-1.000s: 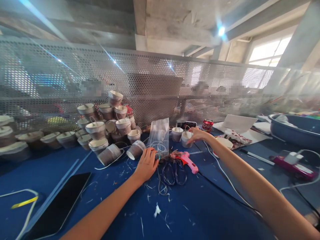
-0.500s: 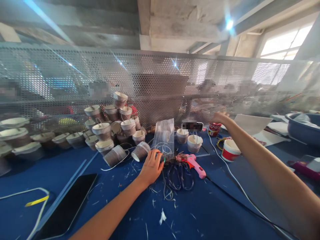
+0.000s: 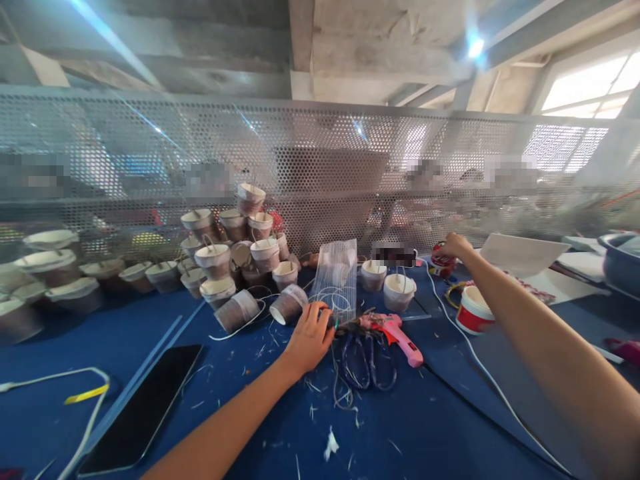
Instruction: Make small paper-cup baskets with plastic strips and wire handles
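My left hand (image 3: 310,339) rests on the blue table with its fingers curled round a small dark thing with a teal spot, mostly hidden. Just right of it lie dark-handled scissors (image 3: 367,363) and a pink glue gun (image 3: 400,337) on top of their front part. Behind the hand stands a bundle of clear strips (image 3: 336,273), with thin white cord looped before it. My right hand (image 3: 454,245) is stretched far forward at the top of a red can (image 3: 441,261); its fingertips are hidden there. Left of my left hand, a small grey-and-white pot (image 3: 289,305) lies on its side.
Several similar pots (image 3: 215,261) are piled at the left. A dark phone (image 3: 143,407) lies front left. At the right are a red-and-white tub (image 3: 473,313), a white cable (image 3: 465,340) and a blue basin (image 3: 623,263). A perforated screen (image 3: 325,173) stands behind.
My right hand has come down from above the red can to its top. My left hand stays beside the scissors. The whole view has shifted slightly.
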{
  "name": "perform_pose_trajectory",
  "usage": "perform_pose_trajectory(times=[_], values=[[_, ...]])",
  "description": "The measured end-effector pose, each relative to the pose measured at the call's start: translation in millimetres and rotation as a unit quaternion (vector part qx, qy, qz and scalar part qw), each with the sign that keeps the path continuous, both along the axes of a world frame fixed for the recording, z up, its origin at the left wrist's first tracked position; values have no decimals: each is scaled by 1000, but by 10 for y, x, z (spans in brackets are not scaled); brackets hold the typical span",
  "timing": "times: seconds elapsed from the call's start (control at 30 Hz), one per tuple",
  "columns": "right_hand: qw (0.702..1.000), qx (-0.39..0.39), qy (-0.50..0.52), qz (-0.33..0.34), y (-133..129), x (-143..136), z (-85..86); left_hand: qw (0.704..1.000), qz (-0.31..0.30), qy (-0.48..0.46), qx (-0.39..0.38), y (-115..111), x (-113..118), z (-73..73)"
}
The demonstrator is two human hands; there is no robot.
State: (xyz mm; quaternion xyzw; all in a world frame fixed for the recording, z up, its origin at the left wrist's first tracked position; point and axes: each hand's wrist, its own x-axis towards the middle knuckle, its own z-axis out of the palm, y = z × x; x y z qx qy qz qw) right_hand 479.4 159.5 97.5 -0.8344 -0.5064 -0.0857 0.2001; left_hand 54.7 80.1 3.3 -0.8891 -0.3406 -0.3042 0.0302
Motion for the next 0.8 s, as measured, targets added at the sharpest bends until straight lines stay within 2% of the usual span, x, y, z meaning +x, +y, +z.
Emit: perform_pose_trajectory(times=[0.07, 0.13, 0.23, 0.3, 0.4, 0.53, 0.63, 0.8], values=[[999, -26, -1, -24, 10, -58, 85, 1000, -2, -2, -4, 2, 0, -5], [999, -30, -12, -8, 48, -179, 190, 1000, -3, -2, -6, 6, -1, -13], [997, -23, -27, 76, 167, -463, 318, 1000, -6, -5, -4, 12, -2, -23], [990, -26, -24, 139, 277, -690, 344, 1000, -4, -4, -3, 14, -3, -25], [979, -42, 1, 201, 444, -1006, 281, 1000, -1, 1, -8, 11, -9, -24], [968, -58, 39, 242, 610, -1263, 109, 1000, 1, 1, -13, 0, -15, -26], [962, -59, 70, 258, 690, -1312, -6, 1000, 3, 3, -16, -5, -11, -29], [951, -26, 131, 280, 755, -1244, -172, 1000, -1, 8, -16, 2, -7, -26]])
